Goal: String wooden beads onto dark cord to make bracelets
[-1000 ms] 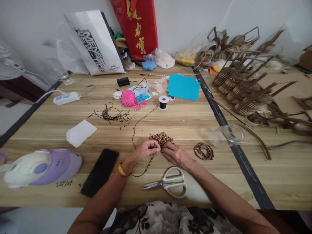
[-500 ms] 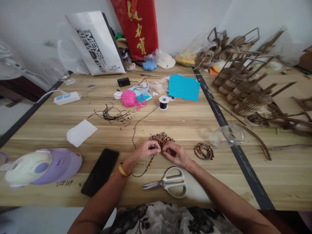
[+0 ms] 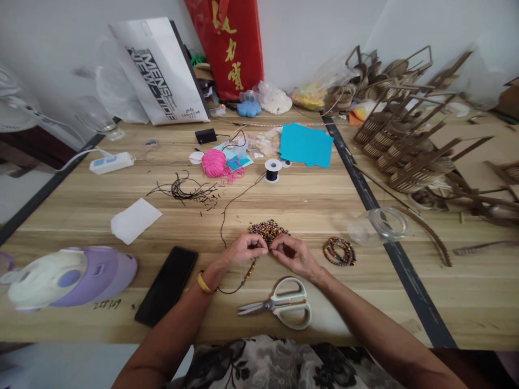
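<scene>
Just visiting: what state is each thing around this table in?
Left hand: pinched
Right hand: curled, grip unclear
Beaded string: part beaded, part bare
Bead pile: loose
Bead strand: coiled
Scissors: flat, unheld
Phone: flat, screen dark
Black cord spool: upright, partly unwound
Pink yarn: balled, strands loose
Blue sheets: flat, overlapping
White bag: standing

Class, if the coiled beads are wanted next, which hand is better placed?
Probably the right hand: it is nearer the coiled beads, while the left hand is farther, beside the strung beads.
</scene>
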Tool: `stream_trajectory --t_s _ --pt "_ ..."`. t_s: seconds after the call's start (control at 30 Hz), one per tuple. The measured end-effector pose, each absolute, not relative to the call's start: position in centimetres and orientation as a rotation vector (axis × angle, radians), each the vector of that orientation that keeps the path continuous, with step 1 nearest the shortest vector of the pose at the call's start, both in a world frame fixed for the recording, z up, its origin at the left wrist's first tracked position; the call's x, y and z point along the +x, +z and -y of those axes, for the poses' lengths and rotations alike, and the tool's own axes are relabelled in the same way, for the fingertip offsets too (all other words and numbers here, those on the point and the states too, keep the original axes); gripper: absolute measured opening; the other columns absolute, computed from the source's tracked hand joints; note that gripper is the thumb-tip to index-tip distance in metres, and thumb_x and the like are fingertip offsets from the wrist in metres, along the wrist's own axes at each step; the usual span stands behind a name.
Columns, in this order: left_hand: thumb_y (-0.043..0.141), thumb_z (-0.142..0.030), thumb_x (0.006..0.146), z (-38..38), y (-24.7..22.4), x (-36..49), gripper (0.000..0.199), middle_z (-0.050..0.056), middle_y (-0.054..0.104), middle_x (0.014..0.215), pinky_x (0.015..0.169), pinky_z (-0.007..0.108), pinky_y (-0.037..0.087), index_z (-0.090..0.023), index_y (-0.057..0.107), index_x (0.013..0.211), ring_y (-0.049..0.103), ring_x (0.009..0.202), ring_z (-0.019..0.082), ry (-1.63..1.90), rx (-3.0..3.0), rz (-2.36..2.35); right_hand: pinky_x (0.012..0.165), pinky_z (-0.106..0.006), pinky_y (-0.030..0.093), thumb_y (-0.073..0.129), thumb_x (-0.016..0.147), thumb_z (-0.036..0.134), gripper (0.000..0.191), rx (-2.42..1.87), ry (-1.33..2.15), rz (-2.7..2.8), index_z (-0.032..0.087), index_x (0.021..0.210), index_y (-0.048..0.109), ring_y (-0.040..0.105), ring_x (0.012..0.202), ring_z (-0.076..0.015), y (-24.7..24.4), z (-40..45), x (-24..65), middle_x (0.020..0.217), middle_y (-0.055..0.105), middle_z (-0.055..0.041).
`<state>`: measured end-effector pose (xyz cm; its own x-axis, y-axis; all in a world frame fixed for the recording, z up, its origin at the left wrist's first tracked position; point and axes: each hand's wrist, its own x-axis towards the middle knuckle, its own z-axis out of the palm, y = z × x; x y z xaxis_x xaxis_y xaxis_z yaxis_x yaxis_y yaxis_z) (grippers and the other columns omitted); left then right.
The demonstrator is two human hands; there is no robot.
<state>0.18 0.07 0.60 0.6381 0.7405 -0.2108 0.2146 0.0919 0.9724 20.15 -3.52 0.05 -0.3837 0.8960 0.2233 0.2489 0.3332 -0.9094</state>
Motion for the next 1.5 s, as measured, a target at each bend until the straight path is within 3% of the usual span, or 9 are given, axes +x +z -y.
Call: stream_trajectory --t_s 0.47,1.5 --pt "0.062 -0.031 0.077 -0.14 -0.04 0.03 0.020 -0.001 0.054 0.064 0.053 0.019 0.038 -0.011 0.061 0.078 0.048 0.057 0.008 0.460 1.479 -0.847 0.056 -0.022 0.039 0.056 0.088 0.036 0.022 -1.027 1.229 1.749 0.015 0.086 0.062 0.050 0.065 -0.0121 -0.13 3.60 20.43 0.075 0.059 -0.0035" --pt "0.064 -0.036 0.074 -0.19 0.20 0.18 0.025 -0.001 0.053 0.062 0.055 0.020 0.035 -0.011 0.060 0.075 0.046 0.057 0.009 0.448 1.482 -0.845 0.054 -0.022 0.038 0.058 0.087 0.033 0.019 -1.024 1.203 1.800 0.015 0.085 0.063 0.049 0.062 -0.0112 -0.01 3.65 20.20 0.073 0.059 -0.0029"
